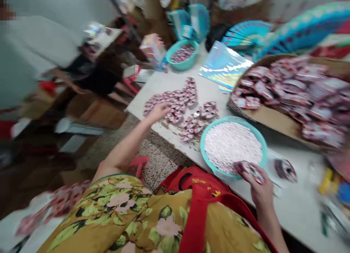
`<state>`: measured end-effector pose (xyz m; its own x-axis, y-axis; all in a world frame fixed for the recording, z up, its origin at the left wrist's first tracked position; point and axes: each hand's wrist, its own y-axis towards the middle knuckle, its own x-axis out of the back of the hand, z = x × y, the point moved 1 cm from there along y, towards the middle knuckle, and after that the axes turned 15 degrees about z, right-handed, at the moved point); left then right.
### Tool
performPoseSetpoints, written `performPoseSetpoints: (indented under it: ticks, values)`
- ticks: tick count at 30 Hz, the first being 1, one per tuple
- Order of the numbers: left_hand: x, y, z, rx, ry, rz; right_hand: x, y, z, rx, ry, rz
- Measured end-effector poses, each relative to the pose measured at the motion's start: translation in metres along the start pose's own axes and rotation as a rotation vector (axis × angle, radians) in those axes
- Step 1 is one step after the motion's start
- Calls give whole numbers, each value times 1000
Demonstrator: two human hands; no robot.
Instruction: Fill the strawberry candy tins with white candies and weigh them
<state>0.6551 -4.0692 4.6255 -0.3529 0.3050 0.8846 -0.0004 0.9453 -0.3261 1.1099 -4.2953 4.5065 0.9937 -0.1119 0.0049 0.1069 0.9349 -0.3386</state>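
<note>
My left hand (160,111) reaches to the edge of a cluster of small pink-and-dark printed packets (175,100) on the white table. Its fingers are stretched out, and I see nothing held in them, though motion blurs them. In my right hand (259,183) is a printed pink packet (249,171), gripped over the near rim of a turquoise basin (203,151). Small white pieces (232,143) fill that basin. Between the basin and the large cluster lie a few looser packets (193,125). One more printed packet (286,170) rests right of my right hand.
A cardboard box (276,120) heaped with pink printed packets stands at the right. Toward the back are a smaller turquoise basin (182,66), shiny holographic film (222,65) and blue fans (246,34). Another person (49,45) is at the left, near cardboard boxes (94,109).
</note>
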Motion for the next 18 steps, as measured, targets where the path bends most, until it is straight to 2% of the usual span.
performPoseSetpoints:
  ticks: [1,3,4,6,8,11,14,18]
  values:
    - [-48,1,-29,-163,-50,91,-2,-5,-4,-28,-17,60]
    - [-130,-8,-87,-381,-85,156,-4,-15,-8,-51,-41,133]
    - [-161,-14,-114,-462,-69,182,-4,-20,-9,-56,-47,144]
    - [-207,-19,-160,-595,-9,226,-2,-32,-12,-63,-43,134]
    - [-233,-12,-196,-702,65,274,2,-43,-16,-76,-20,124]
    - [-253,13,-227,-725,168,312,11,-58,-23,-102,32,84]
    - [-264,31,-238,-682,257,324,20,-69,-25,-115,14,37]
    - [-275,26,-241,-676,301,379,25,-77,-24,-150,-12,18]
